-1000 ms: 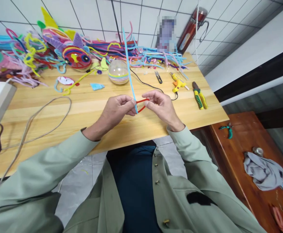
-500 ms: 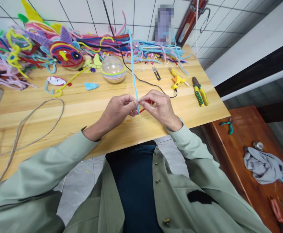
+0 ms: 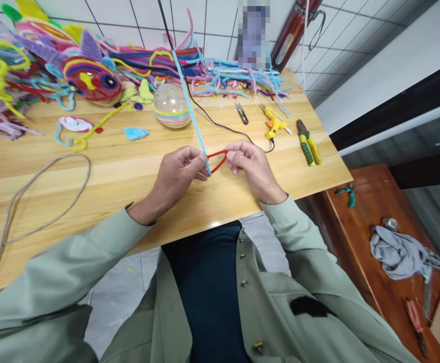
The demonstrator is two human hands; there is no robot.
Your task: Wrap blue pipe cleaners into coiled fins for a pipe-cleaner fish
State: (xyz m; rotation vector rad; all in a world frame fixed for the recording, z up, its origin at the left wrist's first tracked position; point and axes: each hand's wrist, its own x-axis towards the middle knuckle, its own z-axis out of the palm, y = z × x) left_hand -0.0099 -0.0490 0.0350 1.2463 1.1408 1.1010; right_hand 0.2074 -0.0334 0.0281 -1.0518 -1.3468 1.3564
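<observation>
My left hand (image 3: 184,171) pinches a long light-blue pipe cleaner (image 3: 190,108) near its lower end; the rest of it slants up and to the left. A bent red pipe cleaner (image 3: 220,164) forms a narrow loop between my hands. Its two ends meet the blue one at my left fingertips, and whether they are twisted round it I cannot tell. At the loop's right-hand bend, my right hand (image 3: 252,169) is closed on the red piece with thumb and forefinger. Both hands are just above the near part of the wooden table (image 3: 129,181).
Behind my hands stands a clear ball (image 3: 172,106) with coloured bands, and a fish figure (image 3: 93,83) is farther left. Pipe cleaners (image 3: 235,78) pile along the wall. Small snips (image 3: 241,114), a yellow glue gun (image 3: 275,125) and pliers (image 3: 308,143) lie right. A cable (image 3: 53,186) loops left.
My right hand has drawn slightly to the right, so the red loop now shows open between my hands. The blue pipe cleaner leans farther left. The view has shifted a little.
</observation>
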